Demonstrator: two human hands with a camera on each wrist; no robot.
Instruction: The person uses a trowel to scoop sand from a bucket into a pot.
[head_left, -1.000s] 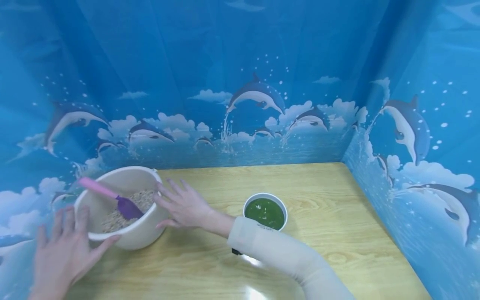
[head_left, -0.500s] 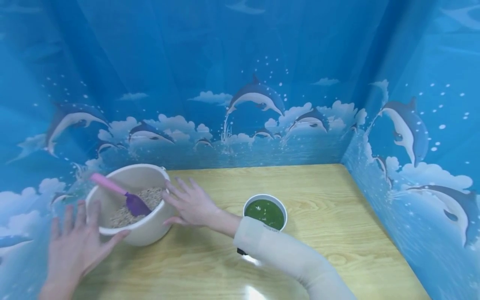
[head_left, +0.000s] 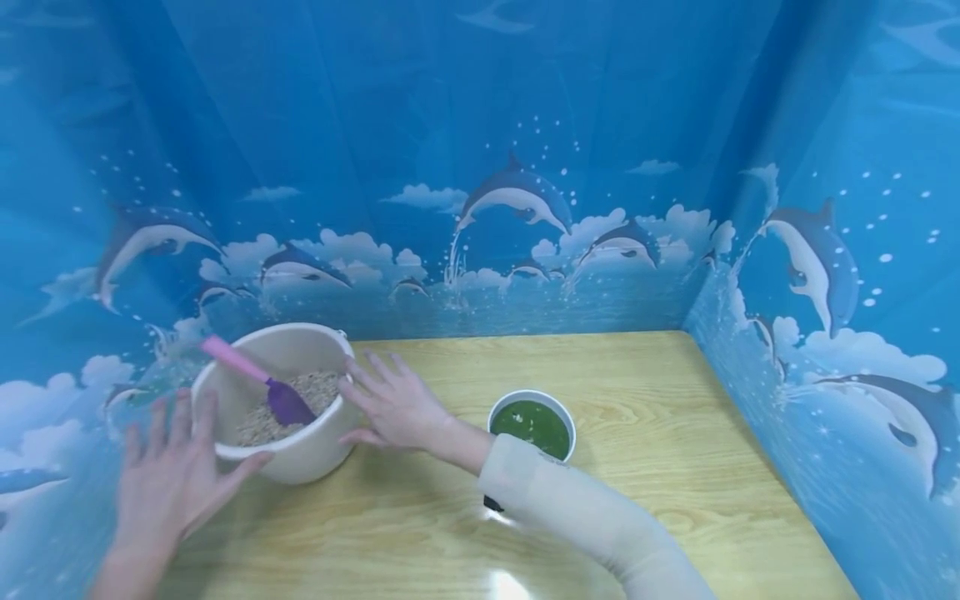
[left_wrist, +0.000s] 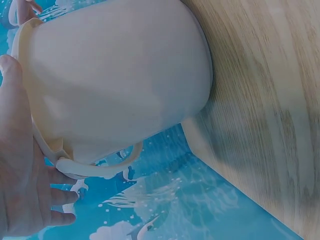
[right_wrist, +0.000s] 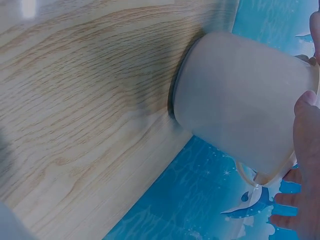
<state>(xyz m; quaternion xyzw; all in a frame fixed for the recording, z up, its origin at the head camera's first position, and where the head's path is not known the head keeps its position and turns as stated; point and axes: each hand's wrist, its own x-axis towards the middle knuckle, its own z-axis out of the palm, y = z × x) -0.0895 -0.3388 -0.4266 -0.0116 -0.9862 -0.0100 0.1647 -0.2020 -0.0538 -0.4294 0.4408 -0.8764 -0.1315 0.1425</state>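
A cream bucket (head_left: 311, 454) stands on the left of the table, holding beige flaky grains (head_left: 258, 425). In it leans a small shovel (head_left: 288, 403) with a purple blade and a pink handle that juts past the back-left rim. My left hand (head_left: 165, 483) lies against the bucket's near-left rim, fingers straight and spread, thumb along the front. Across from it, my right hand (head_left: 397, 408) touches the right side of the rim with spread fingers. The left wrist view shows the bucket's wall (left_wrist: 120, 75) and its hanging handle (left_wrist: 107, 169) beside my left fingers.
A round white bowl (head_left: 573, 429) of green contents stands mid-table, partly behind my right sleeve (head_left: 570, 500). A small black piece (head_left: 492, 503) pokes out by the sleeve. Blue dolphin-print sheeting (head_left: 600, 125) walls the wooden table (head_left: 675, 400) at the back and sides.
The bucket has shifted right and slightly back across the table, shovel and grains with it. Both hands have moved along at its sides. The bowl has stayed in place.
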